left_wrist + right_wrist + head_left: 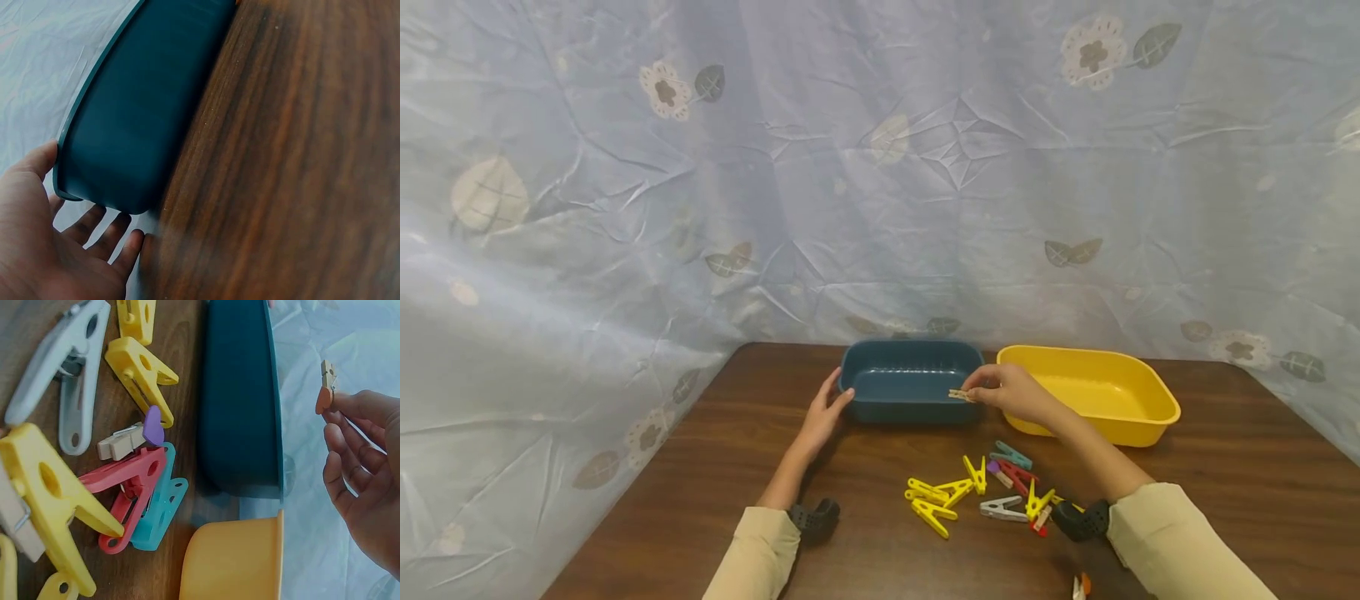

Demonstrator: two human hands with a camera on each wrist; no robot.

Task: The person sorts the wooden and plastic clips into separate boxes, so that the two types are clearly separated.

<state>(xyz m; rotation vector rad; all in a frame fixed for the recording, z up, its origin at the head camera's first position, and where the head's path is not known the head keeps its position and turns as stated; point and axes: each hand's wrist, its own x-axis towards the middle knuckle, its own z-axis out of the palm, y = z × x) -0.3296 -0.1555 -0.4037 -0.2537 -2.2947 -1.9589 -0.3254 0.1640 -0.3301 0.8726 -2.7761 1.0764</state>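
In the right wrist view, my right hand (369, 462) pinches a small wooden clothespin (327, 376) with an orange heart on it, between thumb and forefinger. The head view places this hand over the near right rim of a dark blue basin (895, 412). My left hand (822, 417) rests against the basin's left end, its thumb at the rim and its fingers loosely extended along the outside. Nearer me lie yellow clothespins (934, 517), a grey clothespin (1003, 509), a red clothespin (132, 481), a teal clothespin (1012, 455) and a wooden clothespin with a purple heart (123, 442).
A yellow basin (1090, 421) stands right of the blue one, with my right forearm crossing in front of it. Another small clothespin with an orange part (1081, 587) lies at the near edge of view. A patterned curtain (880, 208) hangs behind the brown wooden table (685, 508).
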